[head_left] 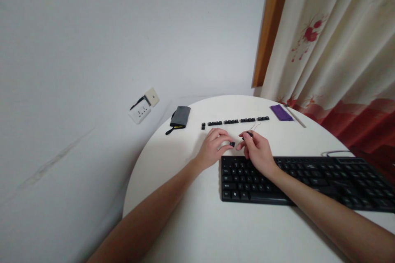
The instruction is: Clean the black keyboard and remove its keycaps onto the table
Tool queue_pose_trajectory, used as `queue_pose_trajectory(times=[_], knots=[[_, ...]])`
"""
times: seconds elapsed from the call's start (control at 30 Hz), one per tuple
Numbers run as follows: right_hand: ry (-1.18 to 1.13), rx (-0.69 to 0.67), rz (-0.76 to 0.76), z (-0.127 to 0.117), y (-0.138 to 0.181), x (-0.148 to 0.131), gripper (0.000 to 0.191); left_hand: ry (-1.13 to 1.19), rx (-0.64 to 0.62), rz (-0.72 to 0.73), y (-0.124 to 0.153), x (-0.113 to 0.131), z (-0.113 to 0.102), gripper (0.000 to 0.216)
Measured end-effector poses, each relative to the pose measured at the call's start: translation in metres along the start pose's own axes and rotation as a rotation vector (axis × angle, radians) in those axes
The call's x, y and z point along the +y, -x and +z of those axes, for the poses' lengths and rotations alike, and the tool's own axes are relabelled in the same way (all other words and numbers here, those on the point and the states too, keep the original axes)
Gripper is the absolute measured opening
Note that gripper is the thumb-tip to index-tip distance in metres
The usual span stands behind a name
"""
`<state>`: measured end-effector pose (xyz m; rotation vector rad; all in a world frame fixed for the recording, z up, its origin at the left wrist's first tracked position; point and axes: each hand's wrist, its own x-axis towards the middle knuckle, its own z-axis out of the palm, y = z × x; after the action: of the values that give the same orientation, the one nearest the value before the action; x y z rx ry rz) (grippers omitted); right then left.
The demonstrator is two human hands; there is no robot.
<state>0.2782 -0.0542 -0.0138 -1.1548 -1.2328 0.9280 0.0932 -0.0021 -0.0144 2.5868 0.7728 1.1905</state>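
My left hand (213,146) is over the white table, left of the keyboard's top corner. Its thumb and fingertips pinch a small black keycap (232,144). My right hand (258,149) is above the upper left part of the black keyboard (247,196), closed round a wire keycap puller (247,134). The puller's black handle shows between the fingers, and its thin wires point away toward the back. Part of the keyboard's top row is hidden under my right hand and forearm. Behind both hands, several black keycaps (231,122) stand in a row of small groups.
A grey pouch (180,116) with a loop lies at the table's (185,230) back left. At the back right are a purple cloth (281,112) and a thin stick (296,117). A wall socket (140,111) is to the left, a curtain (339,49) to the right.
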Motion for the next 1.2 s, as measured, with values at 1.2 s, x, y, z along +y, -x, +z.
queue_pose_trajectory(times=[1.2], knots=[[0.026,-0.072,-0.011,0.000,0.003,0.000,0.038,-0.486,0.027,-0.341,0.012,-0.067,-0.022,0.006]])
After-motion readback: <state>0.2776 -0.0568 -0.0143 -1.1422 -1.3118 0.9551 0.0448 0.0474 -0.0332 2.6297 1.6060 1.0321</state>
